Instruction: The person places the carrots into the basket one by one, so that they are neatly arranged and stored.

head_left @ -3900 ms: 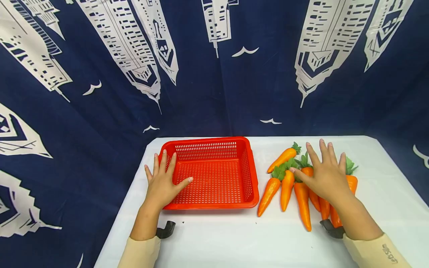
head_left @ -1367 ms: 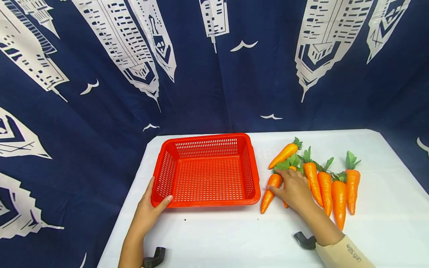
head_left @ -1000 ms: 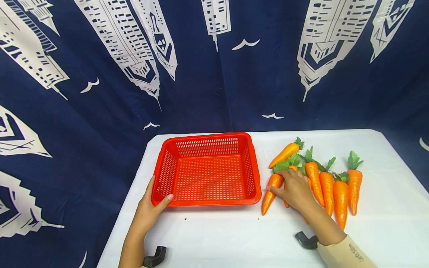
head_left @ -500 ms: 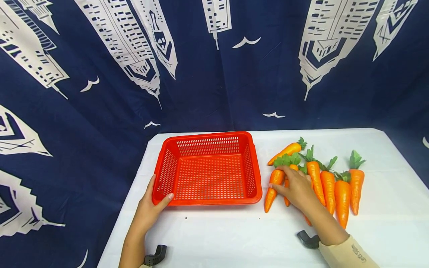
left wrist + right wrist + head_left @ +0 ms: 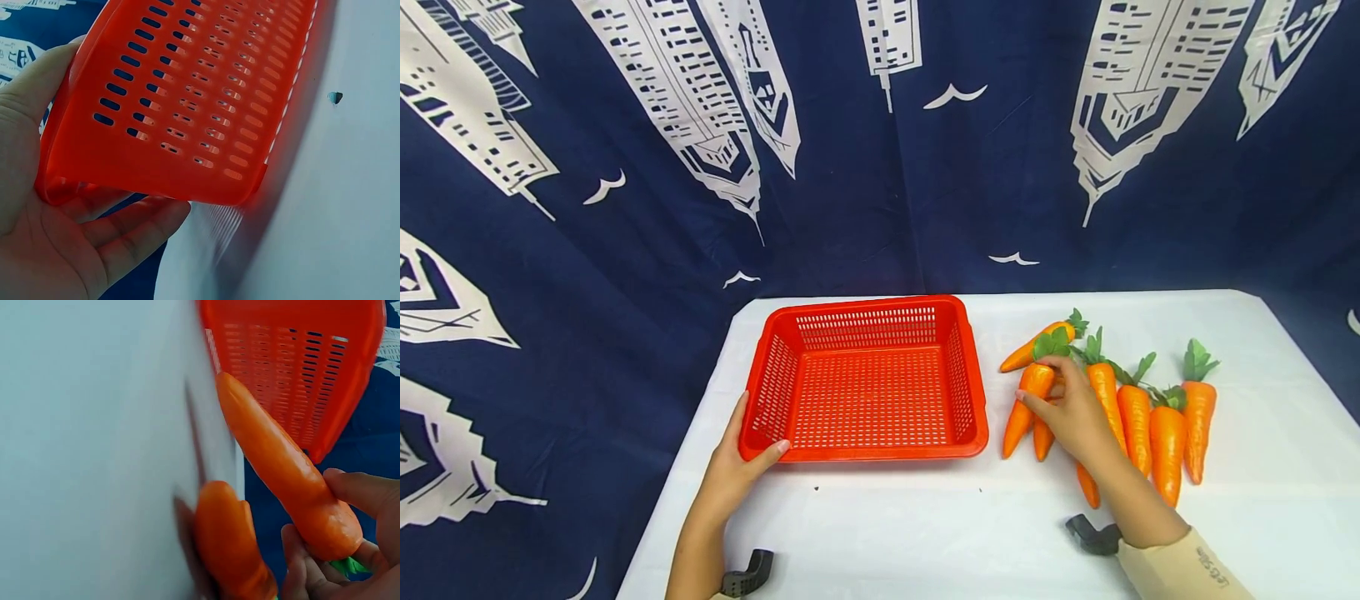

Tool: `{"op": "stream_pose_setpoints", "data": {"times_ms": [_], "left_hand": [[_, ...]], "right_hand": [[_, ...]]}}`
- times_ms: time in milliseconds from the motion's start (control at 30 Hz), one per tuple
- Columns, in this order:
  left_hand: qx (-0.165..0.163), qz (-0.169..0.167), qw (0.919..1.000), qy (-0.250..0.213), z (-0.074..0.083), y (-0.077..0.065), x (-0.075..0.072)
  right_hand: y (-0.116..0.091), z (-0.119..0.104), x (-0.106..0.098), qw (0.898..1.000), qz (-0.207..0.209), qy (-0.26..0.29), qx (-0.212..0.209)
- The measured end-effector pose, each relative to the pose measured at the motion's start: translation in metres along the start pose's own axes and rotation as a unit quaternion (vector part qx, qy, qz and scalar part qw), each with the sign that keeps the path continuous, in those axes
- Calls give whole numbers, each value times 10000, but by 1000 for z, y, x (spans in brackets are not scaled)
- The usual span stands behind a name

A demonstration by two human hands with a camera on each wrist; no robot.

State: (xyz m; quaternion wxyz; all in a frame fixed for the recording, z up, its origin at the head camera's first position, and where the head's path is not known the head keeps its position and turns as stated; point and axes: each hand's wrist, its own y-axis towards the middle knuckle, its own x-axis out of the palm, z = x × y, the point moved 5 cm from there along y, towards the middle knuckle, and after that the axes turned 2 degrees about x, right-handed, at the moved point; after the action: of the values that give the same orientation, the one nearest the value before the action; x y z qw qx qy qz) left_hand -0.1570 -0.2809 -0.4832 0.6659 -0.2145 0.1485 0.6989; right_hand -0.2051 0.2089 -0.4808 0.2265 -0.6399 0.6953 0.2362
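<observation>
Navy printed cloth point(image 5: 842, 225) is hanging behind the white tabletop point(image 5: 895, 533). Left hand point(image 5: 730, 473) is gripping the red basket point(image 5: 880, 455), near-left corner. Right hand point(image 5: 1077, 415) is pinching a carrot point(image 5: 1018, 428) by its top, right of the basket; that end-only pinch is risking a slip.

Eight carrots point(image 5: 1167, 446), one red basket point(image 5: 865, 455), two hands point(image 5: 727, 475).
Four carrots to the right of the right forearm point(image 5: 1135, 492), three to its left with one of those pinched by the right hand point(image 5: 1071, 414), and one more under it with only the lower end in sight. Also counted: two black pieces point(image 5: 752, 573) at the wrists, one white bench point(image 5: 895, 542) with two dark specks point(image 5: 816, 488), one blue cloth point(image 5: 850, 217) with four printed birds point(image 5: 952, 92) in full view.
</observation>
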Motion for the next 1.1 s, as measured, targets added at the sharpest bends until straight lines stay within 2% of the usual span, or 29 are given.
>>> {"op": "stream_pose_setpoints", "data": {"times_ms": [267, 467, 633, 900, 1100], "left_hand": [[-101, -83, 9998, -174, 1, 0, 1], [-115, -82, 9997, -220, 2, -2, 2], [-161, -124, 9994, -294, 2, -4, 5], [-183, -143, 9994, -249, 4, -9, 8], [-212, -143, 9994, -224, 4, -13, 11]], "right_hand": [[3, -12, -18, 9994, 22, 330, 61], [6, -29, -28, 9973, -18, 697, -211], [11, -46, -35, 9937, -124, 1083, -267], [19, -83, -37, 9899, -277, 1266, -570], [29, -108, -30, 9816, -486, 1688, -748]]}}
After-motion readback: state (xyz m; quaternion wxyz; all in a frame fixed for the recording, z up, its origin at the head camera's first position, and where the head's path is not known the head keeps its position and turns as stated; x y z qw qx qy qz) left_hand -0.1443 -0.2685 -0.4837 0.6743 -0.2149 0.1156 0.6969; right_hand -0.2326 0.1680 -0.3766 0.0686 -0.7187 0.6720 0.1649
